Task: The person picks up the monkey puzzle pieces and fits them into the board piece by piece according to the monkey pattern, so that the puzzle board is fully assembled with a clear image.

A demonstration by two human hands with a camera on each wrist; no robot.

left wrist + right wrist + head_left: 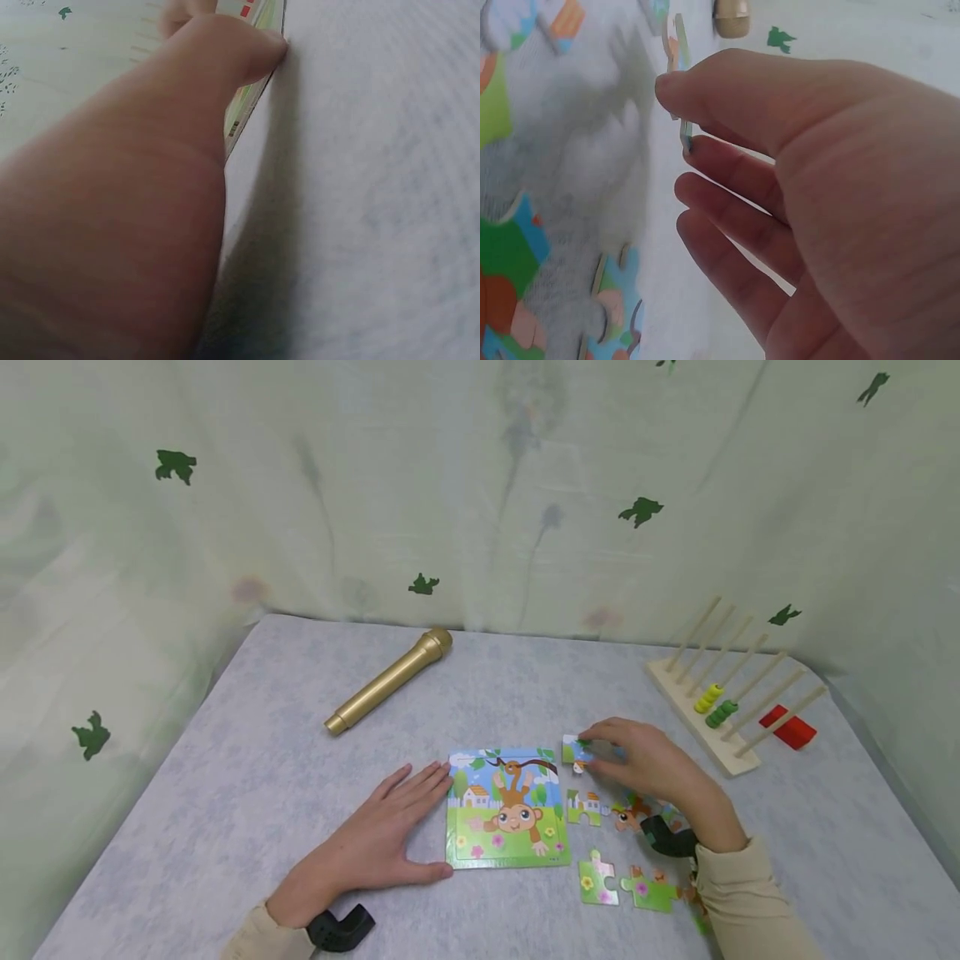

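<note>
A square monkey picture board (480,850) lies on the table. My left hand (378,839) rests flat at its left side, fingers straight, fingertips and thumb at the edge. The left wrist view shows that thumb (259,56) against the board's side. Right of the board, my right hand (652,760) pinches a jigsaw piece (572,750) between thumb and index finger; the other fingers (731,259) spread loosely. Seen edge-on in the right wrist view, the pinched piece (686,135) is partly covered by the thumb. Below this hand lie a house piece (577,810) and a green flower piece (597,885).
More loose jigsaw pieces (652,892) lie at the right, some hidden under the right forearm. A gold microphone (386,683) lies at the back left. At the back right stands a wooden peg rack (693,718) with yellow and green beads, beside a red block (798,732).
</note>
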